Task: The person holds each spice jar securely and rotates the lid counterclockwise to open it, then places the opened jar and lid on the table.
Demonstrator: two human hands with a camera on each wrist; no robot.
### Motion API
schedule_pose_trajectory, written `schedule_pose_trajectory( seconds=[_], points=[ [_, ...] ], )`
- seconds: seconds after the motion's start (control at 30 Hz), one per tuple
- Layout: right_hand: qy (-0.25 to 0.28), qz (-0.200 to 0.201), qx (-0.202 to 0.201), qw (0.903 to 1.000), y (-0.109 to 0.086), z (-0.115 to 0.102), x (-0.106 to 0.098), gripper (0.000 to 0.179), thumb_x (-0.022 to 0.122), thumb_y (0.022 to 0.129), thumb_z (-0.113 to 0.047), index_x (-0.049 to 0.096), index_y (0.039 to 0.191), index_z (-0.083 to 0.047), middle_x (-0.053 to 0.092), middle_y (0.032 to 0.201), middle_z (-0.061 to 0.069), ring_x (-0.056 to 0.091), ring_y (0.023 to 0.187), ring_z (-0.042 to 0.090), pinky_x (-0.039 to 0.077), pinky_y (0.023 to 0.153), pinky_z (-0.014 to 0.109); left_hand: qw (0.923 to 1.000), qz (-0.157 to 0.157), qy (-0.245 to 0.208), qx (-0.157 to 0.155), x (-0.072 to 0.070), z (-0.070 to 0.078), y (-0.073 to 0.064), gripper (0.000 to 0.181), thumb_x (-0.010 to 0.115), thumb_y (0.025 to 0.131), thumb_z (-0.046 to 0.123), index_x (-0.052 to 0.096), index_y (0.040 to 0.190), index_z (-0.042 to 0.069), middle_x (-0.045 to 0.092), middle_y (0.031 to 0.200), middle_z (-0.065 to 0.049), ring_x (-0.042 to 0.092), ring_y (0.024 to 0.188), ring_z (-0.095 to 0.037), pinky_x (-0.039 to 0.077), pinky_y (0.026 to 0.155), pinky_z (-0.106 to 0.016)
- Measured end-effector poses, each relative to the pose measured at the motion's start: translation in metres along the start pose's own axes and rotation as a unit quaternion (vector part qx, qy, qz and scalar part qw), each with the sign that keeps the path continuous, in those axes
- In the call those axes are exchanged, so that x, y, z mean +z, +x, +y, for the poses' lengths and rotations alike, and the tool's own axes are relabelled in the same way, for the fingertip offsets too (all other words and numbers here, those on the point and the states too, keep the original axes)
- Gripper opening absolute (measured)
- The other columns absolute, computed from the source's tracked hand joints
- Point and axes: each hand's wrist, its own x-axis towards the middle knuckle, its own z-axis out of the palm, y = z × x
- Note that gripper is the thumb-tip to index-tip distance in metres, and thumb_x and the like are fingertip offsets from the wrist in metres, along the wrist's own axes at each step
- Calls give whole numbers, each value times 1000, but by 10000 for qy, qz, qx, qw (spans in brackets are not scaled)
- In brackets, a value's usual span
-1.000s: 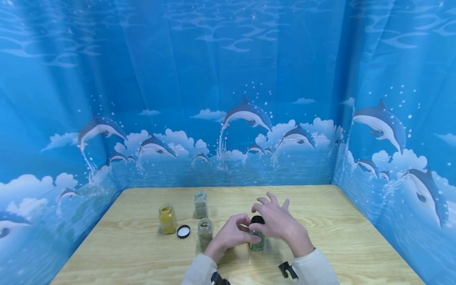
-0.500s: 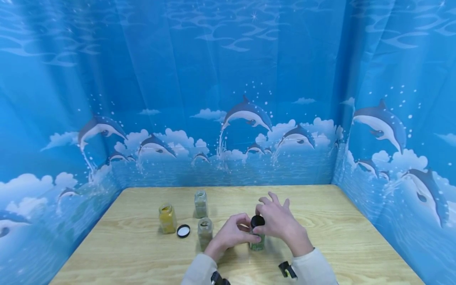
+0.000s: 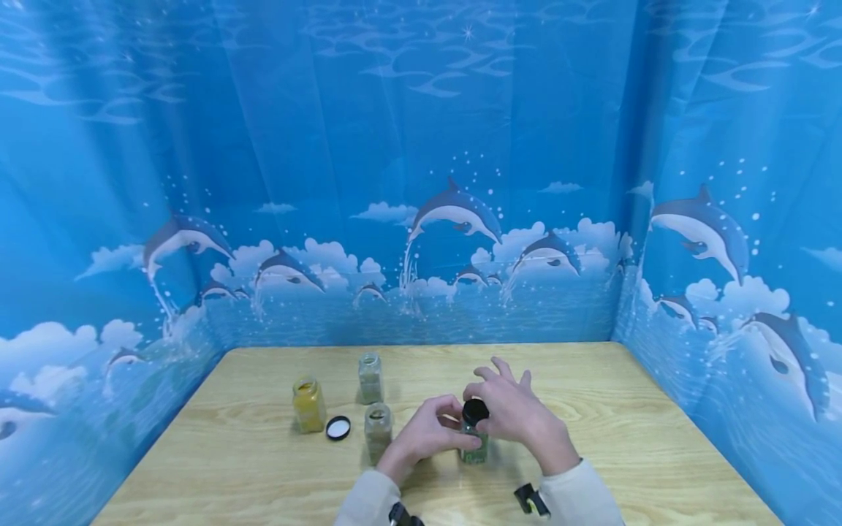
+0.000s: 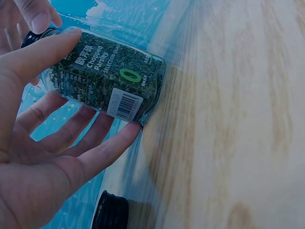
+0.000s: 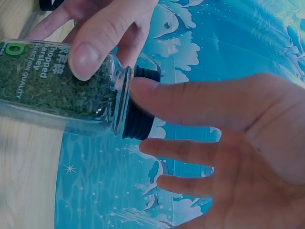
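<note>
A glass jar of chopped parsley (image 4: 109, 71) stands upright on the table in the head view. My left hand (image 3: 430, 431) grips its body, thumb on the label side and fingers spread along the opposite side. At the jar's mouth sits a black lid (image 5: 138, 114), which my right hand (image 3: 516, 413) pinches between thumb and fingers. Glass threads show just below the lid's edge in the right wrist view; I cannot tell how tightly it sits. The other right fingers are raised and spread in the head view.
Left of my hands stand a lidless jar of yellow powder (image 3: 309, 405) and two more lidless jars, one behind (image 3: 371, 380) and one near my left wrist (image 3: 378, 435). A black lid (image 3: 338, 428) lies white inside up. Another black cap (image 4: 112, 210) shows beside my left hand.
My right hand has turned slightly at the lid, its thumb shifting right and uncovering more of the lid. My left hand and the other jars have stayed in place.
</note>
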Motion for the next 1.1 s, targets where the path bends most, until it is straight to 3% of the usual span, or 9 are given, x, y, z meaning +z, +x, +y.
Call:
schedule_pose_trajectory(
  seconds=[0.47, 0.67, 0.8, 0.97, 1.1],
  points=[
    [152, -168, -45, 9997, 0, 1, -1, 42, 83, 78, 5, 77, 111, -19, 57, 147, 19, 29, 149, 55, 16, 99, 96, 10000, -16, -10, -14, 0, -1, 0, 29, 89, 77, 11, 70, 98, 9, 73, 103, -2, 73, 94, -20, 59, 81, -31],
    [231, -192, 13, 9995, 0, 2, 1, 41, 86, 84, -20, 71, 122, -17, 54, 149, 19, 28, 150, 54, 15, 101, 95, 9998, -98, -183, 17, 0, -1, -1, 28, 88, 77, 9, 66, 94, 8, 73, 102, 0, 74, 93, -20, 59, 78, -29],
    [152, -45, 166, 9997, 1, 3, 2, 36, 83, 86, -36, 71, 114, -15, 56, 148, 20, 28, 150, 54, 15, 103, 94, 9997, -137, -222, -32, 0, 0, -2, 27, 88, 78, 11, 65, 92, 9, 75, 106, -1, 75, 94, -20, 60, 78, -32],
    [-93, 119, 275, 9995, 2, 4, 3, 36, 85, 82, -43, 73, 101, -15, 59, 144, 20, 32, 148, 55, 18, 102, 94, 9998, -129, -65, -108, -1, 1, -2, 27, 89, 79, 14, 66, 93, 12, 74, 107, 0, 74, 96, -19, 61, 81, -34],
    [-129, 127, 223, 9996, 3, 4, 3, 34, 88, 80, -39, 73, 97, -15, 59, 143, 20, 33, 147, 55, 19, 101, 94, 9999, -82, 2, -78, -1, 2, -1, 27, 89, 79, 14, 67, 94, 12, 74, 104, 0, 73, 95, -19, 59, 80, -33]
  ],
)
